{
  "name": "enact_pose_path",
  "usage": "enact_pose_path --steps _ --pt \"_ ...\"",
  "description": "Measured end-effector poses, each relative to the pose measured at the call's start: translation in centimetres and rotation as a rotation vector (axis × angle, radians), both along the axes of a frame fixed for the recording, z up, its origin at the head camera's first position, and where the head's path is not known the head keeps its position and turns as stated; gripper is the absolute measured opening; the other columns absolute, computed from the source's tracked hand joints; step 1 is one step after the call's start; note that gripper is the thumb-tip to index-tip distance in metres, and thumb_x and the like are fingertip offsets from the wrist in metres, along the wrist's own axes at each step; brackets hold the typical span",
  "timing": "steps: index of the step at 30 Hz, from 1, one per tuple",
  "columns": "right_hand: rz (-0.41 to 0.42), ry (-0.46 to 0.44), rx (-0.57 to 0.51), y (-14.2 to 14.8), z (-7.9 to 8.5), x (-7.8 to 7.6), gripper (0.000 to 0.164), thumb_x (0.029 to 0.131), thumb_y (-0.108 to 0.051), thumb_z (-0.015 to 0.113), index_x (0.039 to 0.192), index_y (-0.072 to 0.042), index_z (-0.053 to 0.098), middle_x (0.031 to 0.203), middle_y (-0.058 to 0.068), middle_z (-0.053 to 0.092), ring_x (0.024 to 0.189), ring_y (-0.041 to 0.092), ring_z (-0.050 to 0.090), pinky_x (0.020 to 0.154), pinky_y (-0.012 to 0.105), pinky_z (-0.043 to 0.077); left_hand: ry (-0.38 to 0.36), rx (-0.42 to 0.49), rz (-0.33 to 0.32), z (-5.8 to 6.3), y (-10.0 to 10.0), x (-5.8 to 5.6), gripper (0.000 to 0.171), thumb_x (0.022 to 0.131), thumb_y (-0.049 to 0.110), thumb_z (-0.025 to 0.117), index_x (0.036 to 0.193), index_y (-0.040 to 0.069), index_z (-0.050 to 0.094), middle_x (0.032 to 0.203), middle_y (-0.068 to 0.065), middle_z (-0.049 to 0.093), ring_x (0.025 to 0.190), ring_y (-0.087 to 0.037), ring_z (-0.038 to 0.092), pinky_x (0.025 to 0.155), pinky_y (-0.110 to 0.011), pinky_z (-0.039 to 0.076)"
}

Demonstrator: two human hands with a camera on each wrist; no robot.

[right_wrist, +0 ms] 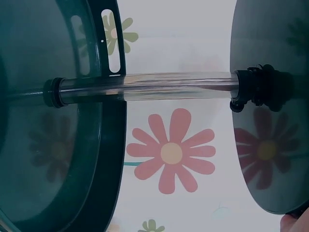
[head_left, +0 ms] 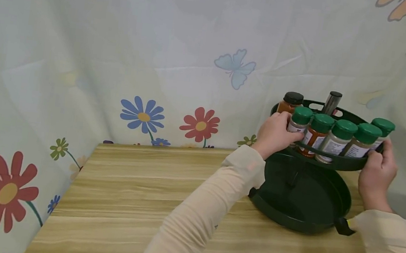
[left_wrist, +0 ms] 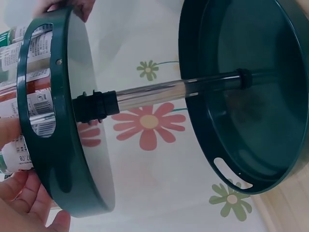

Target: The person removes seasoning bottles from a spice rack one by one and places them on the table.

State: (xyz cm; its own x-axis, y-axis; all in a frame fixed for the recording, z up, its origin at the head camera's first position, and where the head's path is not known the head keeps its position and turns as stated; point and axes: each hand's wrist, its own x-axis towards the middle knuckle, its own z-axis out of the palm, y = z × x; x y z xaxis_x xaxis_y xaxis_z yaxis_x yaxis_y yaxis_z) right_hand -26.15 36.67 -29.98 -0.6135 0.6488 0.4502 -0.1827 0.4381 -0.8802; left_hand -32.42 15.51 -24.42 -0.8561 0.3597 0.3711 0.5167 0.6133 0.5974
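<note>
A dark green two-tier spice rack stands at the right, its upper tray [head_left: 345, 162] raised over a wider lower tray [head_left: 314, 206]. In the left wrist view a shiny metal pole [left_wrist: 152, 95] joins both tiers. My left hand [head_left: 274, 134] grips the upper tray's left rim, thumb across a green-capped spice jar [head_left: 300, 120]. On the opposite side my right hand [head_left: 378, 175] grips the rim beside another green-capped jar [head_left: 382, 127]. Between the hands stand several more green-capped jars and, behind at left, a black-capped jar [head_left: 291, 103]. Only a bit of the right hand [right_wrist: 294, 223] shows in its wrist view.
The rack's lower tray rests on a wood-grain table [head_left: 149, 199]. A pale curtain [head_left: 181, 49] with printed flowers and butterflies hangs behind the table and along both sides. The pole's dark top end [head_left: 332, 103] sticks up above the upper tray.
</note>
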Motion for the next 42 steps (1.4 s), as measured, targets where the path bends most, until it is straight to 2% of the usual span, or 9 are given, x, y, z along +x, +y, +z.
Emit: enact_pose_path --steps 10,15,23,29,37,42 --pt "0.004 -0.016 0.019 0.2 0.1 0.0 0.049 0.092 -0.015 0.024 0.135 -0.034 0.037 0.14 -0.004 0.04 0.121 0.004 0.032 0.108 0.027 0.02 -0.027 0.093 -0.031 -0.1 -0.1 0.0 0.033 0.08 0.038 0.065 0.102 0.019 0.051 0.086 0.01 0.052 0.073 -0.003 0.048 0.058 -0.017 0.041" --pt "0.012 -0.029 0.007 0.2 0.0 0.0 0.049 0.091 -0.015 0.024 0.136 -0.034 0.036 0.14 -0.003 0.04 0.12 0.007 0.034 0.108 0.029 0.021 -0.05 0.183 -0.047 -0.1 -0.3 0.1 0.032 0.08 0.037 0.066 0.101 0.018 0.05 0.086 0.01 0.052 0.072 -0.003 0.049 0.057 -0.018 0.042" --pt "0.024 -0.033 -0.004 0.1 0.0 0.0 0.05 0.092 -0.015 0.024 0.137 -0.034 0.033 0.142 -0.006 0.036 0.127 0.007 0.029 0.109 0.03 0.018 -0.057 0.319 -0.083 0.4 -0.6 0.2 0.037 0.08 0.033 0.066 0.108 0.014 0.049 0.093 0.005 0.055 0.079 -0.004 0.052 0.064 -0.018 0.046" --pt "0.016 -0.031 -0.01 0.1 0.0 0.1 0.049 0.092 -0.015 0.025 0.136 -0.035 0.035 0.14 -0.006 0.039 0.123 0.008 0.033 0.108 0.03 0.02 -0.063 0.405 -0.1 0.4 -0.6 0.3 0.04 0.081 0.03 0.066 0.111 0.013 0.046 0.101 0.003 0.055 0.089 -0.005 0.053 0.072 -0.02 0.047" --pt "0.023 -0.03 -0.003 0.0 0.0 0.1 0.049 0.092 -0.016 0.025 0.136 -0.035 0.034 0.142 -0.007 0.036 0.125 0.005 0.03 0.109 0.03 0.018 -0.017 0.507 -0.093 0.3 -1.2 0.5 0.038 0.082 0.03 0.065 0.109 0.012 0.045 0.1 0.002 0.054 0.088 -0.005 0.053 0.073 -0.021 0.048" --pt "0.034 -0.029 0.0 0.2 0.0 0.0 0.049 0.092 -0.016 0.024 0.137 -0.034 0.032 0.143 -0.007 0.033 0.127 0.003 0.025 0.109 0.028 0.016 -0.037 0.541 -0.097 -0.1 -1.6 0.5 0.039 0.083 0.031 0.063 0.111 0.013 0.044 0.104 0.002 0.055 0.089 -0.007 0.054 0.076 -0.025 0.049"
